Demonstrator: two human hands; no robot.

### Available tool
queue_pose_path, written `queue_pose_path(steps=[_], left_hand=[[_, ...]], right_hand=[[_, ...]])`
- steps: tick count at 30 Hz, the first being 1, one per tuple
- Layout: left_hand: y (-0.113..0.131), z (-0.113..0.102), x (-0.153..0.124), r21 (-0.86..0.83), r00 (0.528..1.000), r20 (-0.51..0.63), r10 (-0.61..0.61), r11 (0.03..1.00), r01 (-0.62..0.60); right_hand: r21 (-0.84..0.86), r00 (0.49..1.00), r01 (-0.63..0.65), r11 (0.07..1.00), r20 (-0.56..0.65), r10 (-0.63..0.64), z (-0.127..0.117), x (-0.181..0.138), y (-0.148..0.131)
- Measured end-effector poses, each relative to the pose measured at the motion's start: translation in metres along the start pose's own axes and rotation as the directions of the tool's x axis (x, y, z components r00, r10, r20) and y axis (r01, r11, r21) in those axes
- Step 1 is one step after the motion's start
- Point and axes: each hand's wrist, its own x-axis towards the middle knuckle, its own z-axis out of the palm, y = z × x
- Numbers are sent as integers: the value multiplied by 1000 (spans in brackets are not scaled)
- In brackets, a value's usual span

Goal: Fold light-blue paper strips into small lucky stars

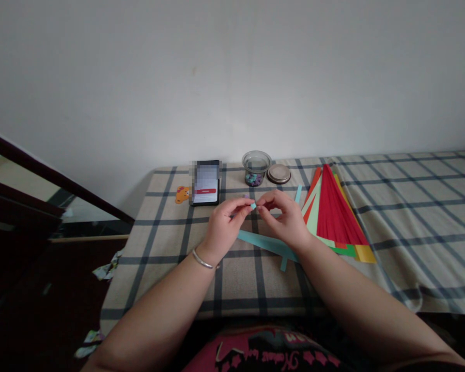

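Note:
My left hand (225, 226) pinches a small light-blue folded paper piece (253, 205) between thumb and index finger. At its right side, the fingertips of my right hand (284, 217) are drawn together in a pinch; whether they grip the same piece or only touch it, I cannot make out. Below the hands lies a light-blue paper strip (264, 242), partly covered by my right forearm. A tiny purple piece (247, 196) shows just behind the left fingertips.
Behind the hands stands a clear jar (257, 164) with small teal and purple pieces inside. Its round lid (279, 173) lies beside it. A phone (206, 194) and an orange bear shape (182, 195) are at left. Fanned paper strips (335, 212) lie right on the checked tablecloth (158, 248).

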Motion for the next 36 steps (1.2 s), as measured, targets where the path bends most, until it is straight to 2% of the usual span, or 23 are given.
queue_pose_path(steps=[7, 13, 19, 27, 31, 36], left_hand=[[2, -2, 0, 74, 998, -7, 61, 995, -60], [3, 0, -1, -19, 1000, -4, -4, 1000, 4], [1, -1, -2, -32, 999, 42, 15, 999, -14], [-3, 0, -1, -97, 999, 38, -18, 995, 22], [-3, -1, -1, -60, 999, 33, -15, 998, 17], [-2, -2, -2, 7, 1000, 4, 7, 1000, -7]], right_hand=[[80, 998, -60, 995, 20, 58, 3, 0, 4], [69, 997, -65, 996, 38, 62, 3, 0, 5], [74, 998, -67, 995, 22, 66, 4, -1, 5], [174, 992, -125, 977, 24, 122, 4, -1, 1], [167, 987, -162, 973, 24, 160, 5, -1, 1], [171, 989, -146, 974, 25, 144, 4, -1, 3]])
